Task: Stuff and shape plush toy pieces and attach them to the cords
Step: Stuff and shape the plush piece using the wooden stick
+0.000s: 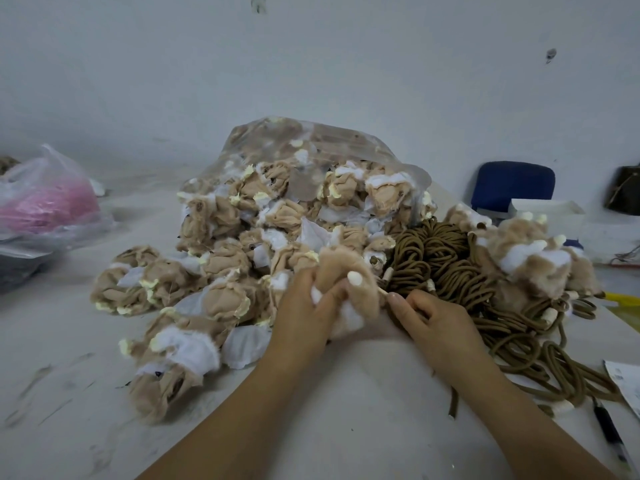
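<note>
My left hand (304,306) grips a tan and white plush piece (349,271) just above the white table (329,410). My right hand (429,317) pinches the pale tip of a brown cord (453,403) against the plush piece's right side. A tangle of brown cords (440,261) lies behind my right hand. Several unstuffed tan plush pieces (214,271) spill from a clear plastic bag (311,147) behind my left hand. Fluffy finished plush pieces (526,258) sit to the right of the cords.
A clear bag with pink material (45,199) lies at the far left. A blue chair back (512,185) and a white box (547,209) stand at the right. A black pen (609,434) and a paper slip (627,379) lie near the right edge.
</note>
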### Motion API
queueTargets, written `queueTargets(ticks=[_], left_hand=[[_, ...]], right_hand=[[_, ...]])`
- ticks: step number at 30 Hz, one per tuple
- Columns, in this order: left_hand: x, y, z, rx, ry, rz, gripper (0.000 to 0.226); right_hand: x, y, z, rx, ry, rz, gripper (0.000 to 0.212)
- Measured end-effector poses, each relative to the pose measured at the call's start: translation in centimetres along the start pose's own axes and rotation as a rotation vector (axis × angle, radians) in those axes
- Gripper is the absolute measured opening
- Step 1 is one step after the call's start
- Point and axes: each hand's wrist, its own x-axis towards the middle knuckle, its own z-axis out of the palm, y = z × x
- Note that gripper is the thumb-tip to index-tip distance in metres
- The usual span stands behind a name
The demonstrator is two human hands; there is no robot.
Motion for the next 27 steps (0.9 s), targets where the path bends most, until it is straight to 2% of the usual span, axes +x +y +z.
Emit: queueTargets(ticks=[2, 8, 12, 17, 21, 24, 27], left_hand=[[0.3, -0.2, -0.1, 0.046, 0.055, 0.064, 0.02], [-0.3, -0.1, 0.9, 0.204, -0.012, 0.233, 0.03], [-0.5, -0.3, 1.0, 0.132, -0.09, 0.187, 0.027], [-0.6, 0.2, 0.7, -0.017, -0.067, 0.159, 0.049], [-0.7, 0.3, 0.6, -0.13, -0.121, 0.081, 0.018], [-0.9, 0.4, 0.7, -0.184, -0.126, 0.057, 0.013], [-0.8, 0.5, 0.7, -0.187, -0.099, 0.074, 0.011]], right_hand=[[0.1, 0.1, -0.2, -0.036, -0.035, 0.02, 0.059], [0.0, -0.4, 0.3, 0.018, -0.01, 0.065, 0.058], [-0.1, -0.7, 0.5, 0.115, -0.009, 0.065, 0.061], [-0.1, -0.8, 0.4, 0.108, -0.009, 0.028, 0.066], [-0.3, -1.0, 0.5, 0.065, -0.012, -0.022, 0.06], [-0.3, -1.0, 0.5, 0.066, -0.024, -0.046, 0.049], [-0.3, -0.8, 0.4, 0.096, -0.024, -0.069, 0.05]])
